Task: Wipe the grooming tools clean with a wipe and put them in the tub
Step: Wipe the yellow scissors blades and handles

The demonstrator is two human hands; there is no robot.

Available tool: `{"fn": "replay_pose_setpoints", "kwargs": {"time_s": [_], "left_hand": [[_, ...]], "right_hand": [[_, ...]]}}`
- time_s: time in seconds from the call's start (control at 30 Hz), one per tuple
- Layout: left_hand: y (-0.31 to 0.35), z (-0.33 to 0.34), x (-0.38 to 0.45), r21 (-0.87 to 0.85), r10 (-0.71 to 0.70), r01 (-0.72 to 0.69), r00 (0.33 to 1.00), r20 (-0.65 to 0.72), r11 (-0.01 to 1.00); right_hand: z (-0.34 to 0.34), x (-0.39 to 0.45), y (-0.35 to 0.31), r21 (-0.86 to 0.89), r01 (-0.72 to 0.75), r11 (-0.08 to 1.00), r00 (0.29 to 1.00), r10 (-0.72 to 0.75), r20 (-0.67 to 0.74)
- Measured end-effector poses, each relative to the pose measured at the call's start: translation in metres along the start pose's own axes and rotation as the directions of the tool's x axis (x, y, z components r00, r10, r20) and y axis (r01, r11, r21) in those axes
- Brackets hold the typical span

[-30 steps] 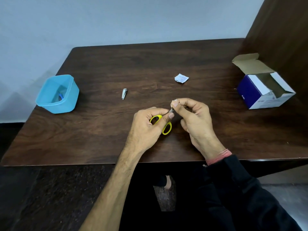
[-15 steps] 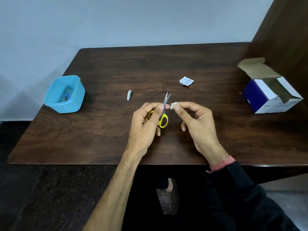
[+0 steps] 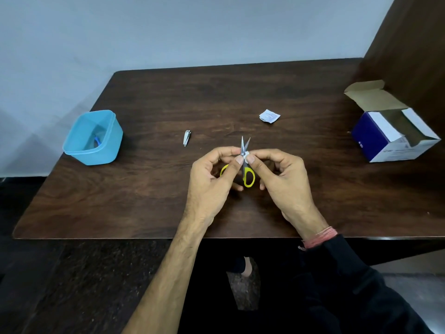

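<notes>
The left hand [image 3: 212, 179] grips the yellow-handled scissors [image 3: 246, 165], blades slightly apart, while the right hand [image 3: 284, 182] pinches a small white wipe [image 3: 246, 155] against them above the desk [image 3: 144, 189].

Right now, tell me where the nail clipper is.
In the head view, the nail clipper lies untouched on the table, left of centre, between the blue tub and the scissors held in both hands.

I seem to be in a plain room, home or office I can't tell: dark wooden bench [image 3: 149, 189], bare pale wall [image 3: 168, 32], dark speckled stone floor [image 3: 72, 285].
</notes>
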State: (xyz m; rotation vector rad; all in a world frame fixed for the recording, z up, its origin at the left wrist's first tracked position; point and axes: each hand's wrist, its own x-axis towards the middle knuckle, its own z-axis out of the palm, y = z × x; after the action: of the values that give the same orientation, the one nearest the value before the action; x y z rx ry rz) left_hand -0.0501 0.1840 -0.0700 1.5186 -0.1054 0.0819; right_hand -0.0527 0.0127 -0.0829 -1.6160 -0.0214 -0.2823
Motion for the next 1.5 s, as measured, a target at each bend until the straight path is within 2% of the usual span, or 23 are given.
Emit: {"fn": "replay_pose_setpoints", "kwargs": {"time_s": [0.4,0.5,0.63,0.9,1.1,1.3,1.5], "left_hand": [[-0.0035,0.0000,0.0017,0.047,0.003,-0.003,1.000,-0.014,0.999],[-0.0041,0.0001,0.0009,0.066,0.013,-0.012,1.000,-0.009,0.998],[-0.0032,0.0011,0.0009,0.060,0.004,-0.003,1.000,-0.009,0.998],[-0.0003,0.0004,-0.0004,0.059,0.015,-0.016,1.000,0.009,0.998],[0.0008,-0.0005,0.0000,0.061,0.016,-0.019,0.999,0.037,0.998],[-0.0027,0.0015,0.0019,0.120,0.042,-0.039,0.999,-0.024,0.992],[-0.0022,0.0030,0.0026,0.141,0.077,-0.068,0.996,-0.056,0.988]], "right_hand": [[-0.0003,-0.0024,-0.0067,0.057,-0.031,0.998,0.999,0.029,0.025],[0.0009,-0.0023,-0.0077,0.022,-0.042,0.999,0.999,0.042,-0.005],[-0.0004,0.0003,-0.0050,0.094,-0.055,0.994,0.998,0.059,-0.036],[-0.0012,-0.0013,-0.0042,-0.039,-0.027,0.999,1.000,0.027,0.001],[-0.0008,-0.0004,-0.0052,-0.016,-0.055,0.998,0.998,0.055,-0.012],[-0.0023,-0.0003,-0.0068,-0.050,-0.036,0.998,0.999,0.037,0.022],[-0.0017,0.0018,-0.0089,0.008,-0.042,0.999,0.999,0.042,0.020]]}}
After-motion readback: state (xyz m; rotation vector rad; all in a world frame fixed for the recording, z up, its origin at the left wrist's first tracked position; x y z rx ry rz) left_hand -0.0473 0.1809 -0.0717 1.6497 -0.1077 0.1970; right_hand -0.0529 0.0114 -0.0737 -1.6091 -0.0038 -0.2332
